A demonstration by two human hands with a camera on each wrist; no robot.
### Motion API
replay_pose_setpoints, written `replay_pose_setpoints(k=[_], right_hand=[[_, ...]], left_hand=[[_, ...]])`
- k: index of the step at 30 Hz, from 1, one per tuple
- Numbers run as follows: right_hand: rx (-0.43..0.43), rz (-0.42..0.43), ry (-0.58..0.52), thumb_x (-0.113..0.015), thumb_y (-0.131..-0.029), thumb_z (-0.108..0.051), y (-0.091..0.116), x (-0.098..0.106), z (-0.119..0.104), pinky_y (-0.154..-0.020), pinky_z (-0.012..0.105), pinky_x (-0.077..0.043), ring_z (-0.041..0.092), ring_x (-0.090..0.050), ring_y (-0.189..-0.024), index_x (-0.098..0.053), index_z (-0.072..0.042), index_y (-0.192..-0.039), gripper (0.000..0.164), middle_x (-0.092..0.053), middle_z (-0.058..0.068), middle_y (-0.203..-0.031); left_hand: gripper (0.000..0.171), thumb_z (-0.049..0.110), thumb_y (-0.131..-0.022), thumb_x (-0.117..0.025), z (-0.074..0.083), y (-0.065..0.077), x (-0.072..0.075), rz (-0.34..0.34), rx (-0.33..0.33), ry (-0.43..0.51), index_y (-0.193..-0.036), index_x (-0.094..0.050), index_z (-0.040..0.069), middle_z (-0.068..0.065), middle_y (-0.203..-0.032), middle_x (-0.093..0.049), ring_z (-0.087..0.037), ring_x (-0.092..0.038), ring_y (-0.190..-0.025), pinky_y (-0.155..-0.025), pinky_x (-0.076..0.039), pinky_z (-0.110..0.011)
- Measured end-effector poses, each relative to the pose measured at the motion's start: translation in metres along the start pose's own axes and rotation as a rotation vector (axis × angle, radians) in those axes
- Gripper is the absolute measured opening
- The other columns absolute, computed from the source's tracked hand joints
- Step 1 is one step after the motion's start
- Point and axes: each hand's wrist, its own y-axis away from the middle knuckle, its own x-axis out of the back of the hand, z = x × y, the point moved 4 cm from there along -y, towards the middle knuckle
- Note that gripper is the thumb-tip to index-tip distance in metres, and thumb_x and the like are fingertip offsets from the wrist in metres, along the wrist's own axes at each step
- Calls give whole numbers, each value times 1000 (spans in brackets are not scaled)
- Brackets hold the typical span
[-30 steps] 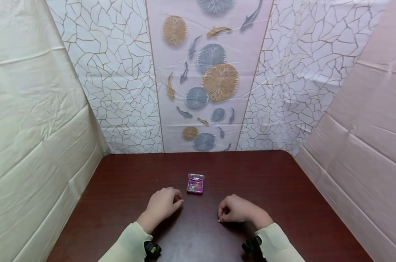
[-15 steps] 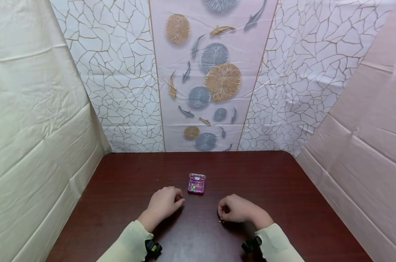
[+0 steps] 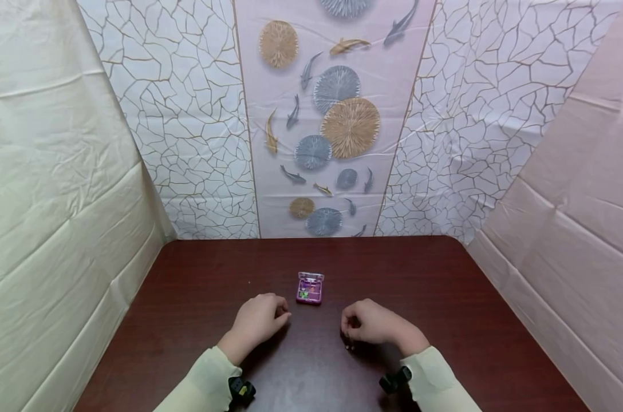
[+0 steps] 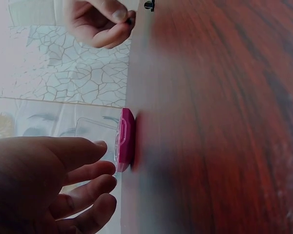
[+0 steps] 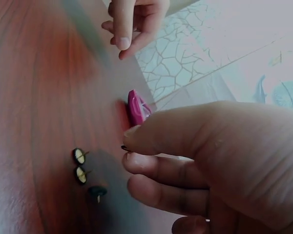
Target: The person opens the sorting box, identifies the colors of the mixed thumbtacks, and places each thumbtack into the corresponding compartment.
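Note:
My right hand (image 3: 375, 323) pinches a small black thumbtack (image 5: 124, 147) between thumb and index fingertip, just above the table. Under it lie three more thumbtacks: two, such as this thumbtack (image 5: 80, 156), have pale undersides and pins showing, while a dark-headed thumbtack (image 5: 97, 191) has its pin pointing down the view. A small magenta case (image 3: 308, 302) with its clear lid raised stands farther back, between the hands; colourful bits show in its compartments. My left hand (image 3: 257, 317) rests left of the case with fingers loosely bent, holding nothing.
The dark red-brown table (image 3: 213, 269) ends at a patterned cloth backdrop (image 3: 198, 143). Cream cloth walls (image 3: 59, 200) rise along both sides. A tiny pale speck (image 3: 249, 282) lies left of the case.
My right hand has risen slightly off the table and away from the front edge, exposing more of the thumbtacks beneath. The left hand and the case stay in place; the head view shifts a little.

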Motion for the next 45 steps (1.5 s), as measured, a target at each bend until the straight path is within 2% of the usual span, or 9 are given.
replay_pose_setpoints(k=[9,17,25,32,38,45], right_hand=[[-21,157,41,-67,-88,-17,-16,8,-5,-65,30,-52,6,-56,-69,-69,-23,-84,7,-64,-13,-76],[-31,273,27,-70,-88,-12,-32,14,-7,-68,34,-56,4,-59,-73,-71,-19,-89,7,-67,-11,-82],[-44,322,5,-70,-88,-14,-52,13,-8,-69,33,-56,3,-60,-75,-72,-18,-92,6,-68,-11,-85],[-28,388,89,-73,-84,-10,-64,12,-12,-69,33,-56,3,-59,-76,-72,-18,-88,9,-68,-9,-84],[0,402,114,-72,-86,-13,-73,6,-16,-71,35,-57,3,-60,-78,-72,-18,-87,5,-69,-8,-85],[-15,386,126,-72,-87,-15,-83,0,-13,-72,33,-56,1,-59,-79,-73,-19,-89,6,-69,-10,-86]], left_hand=[[11,40,-86,-71,-2,1,-2,-14,9,5,-87,-73,29,11,-75,-63,-4,-52,-61,-55,-49,-31],[10,39,-86,-71,-4,1,-4,-13,9,10,-87,-73,30,11,-75,-63,-4,-51,-60,-55,-49,-31],[9,38,-86,-71,-6,1,-7,-22,21,20,-88,-73,30,10,-76,-64,-3,-52,-61,-55,-50,-31],[9,39,-86,-71,-8,2,-7,-27,26,22,-88,-72,30,12,-76,-63,-3,-51,-60,-54,-49,-30],[9,40,-86,-71,-10,2,-6,-22,33,13,-86,-72,31,12,-73,-63,-3,-50,-59,-53,-48,-30],[10,40,-86,-70,-12,0,-7,-30,32,22,-86,-72,31,13,-72,-61,-3,-50,-58,-53,-48,-31]])
